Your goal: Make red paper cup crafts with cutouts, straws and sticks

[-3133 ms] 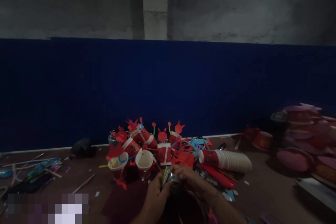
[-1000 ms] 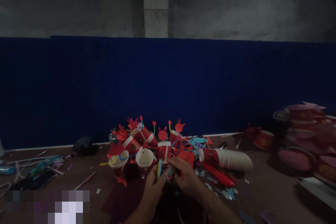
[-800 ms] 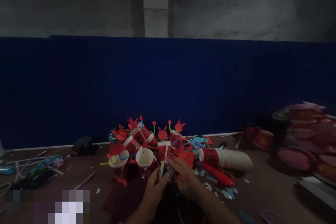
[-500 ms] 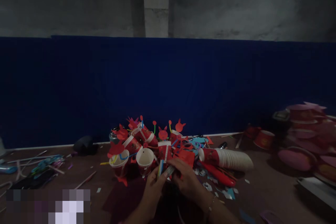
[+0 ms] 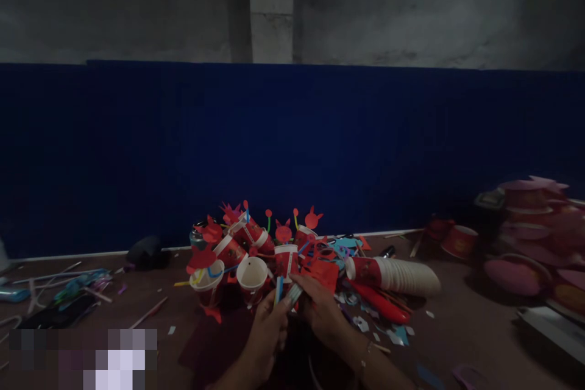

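Note:
My left hand point(image 5: 269, 326) is closed round a few drinking straws point(image 5: 279, 289), blue and white, which stick up past the thumb. My right hand point(image 5: 320, 304) curls over a pale, shiny thing point(image 5: 295, 294) that also meets my left thumb; its kind I cannot make out. Just beyond the hands stands a red paper cup point(image 5: 286, 263) with a white rim. Left of it, an open paper cup point(image 5: 252, 274) shows its white inside. Behind these lies a heap of red cups point(image 5: 247, 234) with red paper animal heads and bent straws.
A stack of nested paper cups point(image 5: 406, 276) lies on its side at the right, behind a red tool-like object point(image 5: 379, 303). Paper scraps point(image 5: 361, 323) litter the table point(image 5: 457, 311). More decorated cups point(image 5: 525, 231) are piled far right. Straws and ribbons point(image 5: 77, 286) lie left. A blue panel point(image 5: 292, 146) stands behind.
The hands stay close together at nearly the same spot. The straws in my left hand have turned more upright, and the pale thing between the hands has tilted and shows more.

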Action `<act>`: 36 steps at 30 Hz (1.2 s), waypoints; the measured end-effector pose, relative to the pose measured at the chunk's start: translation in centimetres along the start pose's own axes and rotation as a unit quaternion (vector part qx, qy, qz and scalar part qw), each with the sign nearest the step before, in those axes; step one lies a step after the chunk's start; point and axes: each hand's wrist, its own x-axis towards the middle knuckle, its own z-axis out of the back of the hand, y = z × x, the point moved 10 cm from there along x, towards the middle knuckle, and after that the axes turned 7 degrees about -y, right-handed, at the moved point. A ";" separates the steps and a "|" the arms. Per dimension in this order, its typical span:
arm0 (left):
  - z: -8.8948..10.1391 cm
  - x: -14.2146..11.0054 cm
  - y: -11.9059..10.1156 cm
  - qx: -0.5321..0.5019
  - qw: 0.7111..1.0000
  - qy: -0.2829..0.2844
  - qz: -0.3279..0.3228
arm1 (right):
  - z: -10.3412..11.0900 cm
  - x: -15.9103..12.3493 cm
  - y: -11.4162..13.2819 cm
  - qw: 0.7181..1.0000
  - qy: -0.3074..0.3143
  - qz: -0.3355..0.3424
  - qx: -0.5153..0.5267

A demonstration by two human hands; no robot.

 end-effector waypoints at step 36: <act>0.3 -0.2 0.4 0.028 0.999 -0.024 0.008 | -0.6 -0.7 -0.3 0.997 0.028 0.032 -0.064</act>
